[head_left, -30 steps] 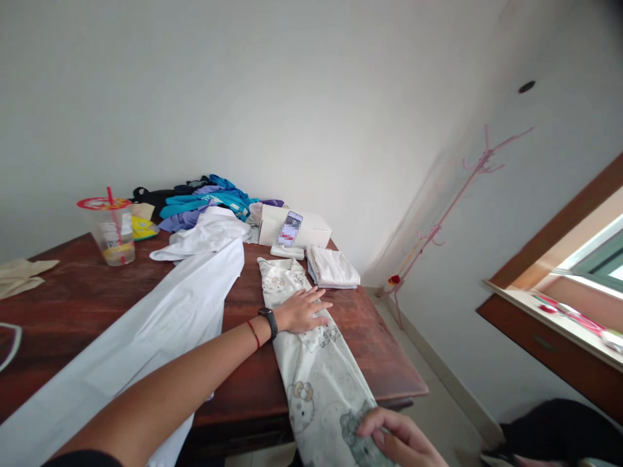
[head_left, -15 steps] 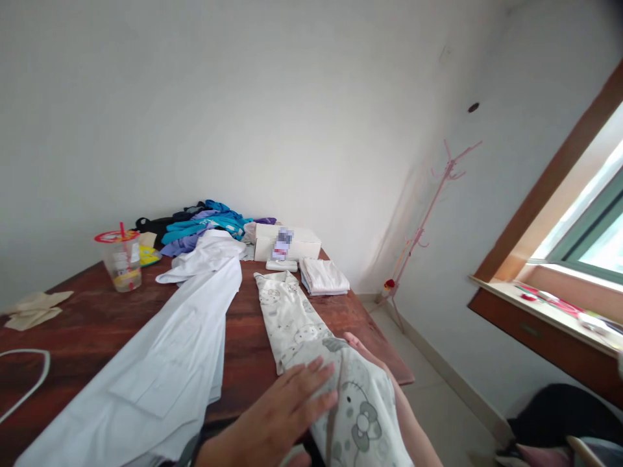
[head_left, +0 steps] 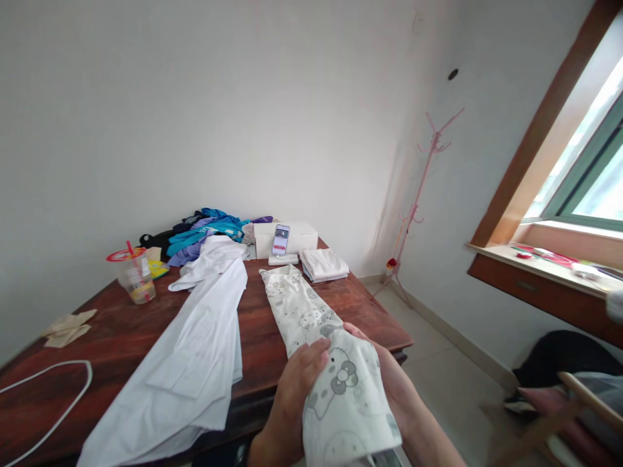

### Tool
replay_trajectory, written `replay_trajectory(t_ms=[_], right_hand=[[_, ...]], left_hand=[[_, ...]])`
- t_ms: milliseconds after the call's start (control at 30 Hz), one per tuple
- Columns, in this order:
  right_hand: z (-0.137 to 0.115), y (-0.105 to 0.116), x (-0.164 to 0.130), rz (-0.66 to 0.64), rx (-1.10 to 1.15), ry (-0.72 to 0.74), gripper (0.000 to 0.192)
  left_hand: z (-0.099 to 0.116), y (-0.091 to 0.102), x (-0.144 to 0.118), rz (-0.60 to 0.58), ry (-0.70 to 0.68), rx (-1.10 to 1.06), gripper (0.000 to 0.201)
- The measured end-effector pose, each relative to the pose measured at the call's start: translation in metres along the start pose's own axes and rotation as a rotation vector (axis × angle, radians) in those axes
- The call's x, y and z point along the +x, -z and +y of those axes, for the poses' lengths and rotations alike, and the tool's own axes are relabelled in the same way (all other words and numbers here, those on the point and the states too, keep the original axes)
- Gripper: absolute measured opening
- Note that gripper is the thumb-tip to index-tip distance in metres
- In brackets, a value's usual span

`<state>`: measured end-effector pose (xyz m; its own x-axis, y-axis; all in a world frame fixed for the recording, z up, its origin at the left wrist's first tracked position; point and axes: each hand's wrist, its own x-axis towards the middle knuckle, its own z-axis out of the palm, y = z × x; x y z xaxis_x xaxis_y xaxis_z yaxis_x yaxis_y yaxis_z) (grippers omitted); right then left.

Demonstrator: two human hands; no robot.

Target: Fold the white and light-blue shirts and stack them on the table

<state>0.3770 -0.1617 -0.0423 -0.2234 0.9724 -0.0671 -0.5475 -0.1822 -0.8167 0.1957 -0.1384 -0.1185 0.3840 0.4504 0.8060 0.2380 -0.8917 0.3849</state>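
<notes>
A long folded white garment printed with grey cartoon figures and bows [head_left: 292,305] runs along the table toward me, its near end raised over the table edge. My left hand [head_left: 296,395] grips the garment's left side, with fingertips resting on top of the cloth. On the opposite side my right hand [head_left: 379,363] supports the cloth from the right and below; several of its fingers are hidden under it. Left of the garment, a plain white garment [head_left: 189,344] lies stretched out and hangs over the near edge.
On the dark red wooden table [head_left: 253,324], a folded white stack [head_left: 324,264] sits beside a white box [head_left: 304,239] with a phone [head_left: 281,240] against it. A clothes pile [head_left: 209,227], plastic cup [head_left: 139,279] and white cable [head_left: 87,373] are left. A pink coat rack [head_left: 416,194] stands right.
My left hand has moved from lying across the patterned cloth to its left side. The cloth's near end now shows lifted between both hands. The view has shifted slightly.
</notes>
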Motion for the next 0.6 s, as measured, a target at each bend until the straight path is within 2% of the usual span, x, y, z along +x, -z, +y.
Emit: replay_trajectory(t_ms=[100,200,333,400,500,600], right_hand=[[0.004,0.013,-0.022,0.106,0.084,-0.044,0.045],[0.016,0.025,-0.047,0.139,0.044,-0.106,0.049],[0.031,0.034,-0.076,0.042,-0.110,-0.161,0.062],[0.030,0.033,-0.088,-0.034,-0.209,-0.162,0.065],[0.024,0.027,-0.097,-0.135,-0.315,-0.142,0.069],[0.025,0.021,-0.093,-0.226,-0.197,-0.139,0.082]], left_hand=[[-0.005,0.014,-0.011,-0.198,-0.028,-0.045,0.053],[-0.010,0.025,-0.031,-0.327,-0.069,-0.053,0.052],[-0.004,0.043,-0.057,-0.439,-0.078,-0.117,0.055],[0.005,0.053,-0.062,-0.441,-0.008,-0.180,0.058],[0.020,0.064,-0.059,-0.372,0.191,-0.292,0.052],[0.030,0.070,-0.043,-0.309,0.422,-0.419,0.043]])
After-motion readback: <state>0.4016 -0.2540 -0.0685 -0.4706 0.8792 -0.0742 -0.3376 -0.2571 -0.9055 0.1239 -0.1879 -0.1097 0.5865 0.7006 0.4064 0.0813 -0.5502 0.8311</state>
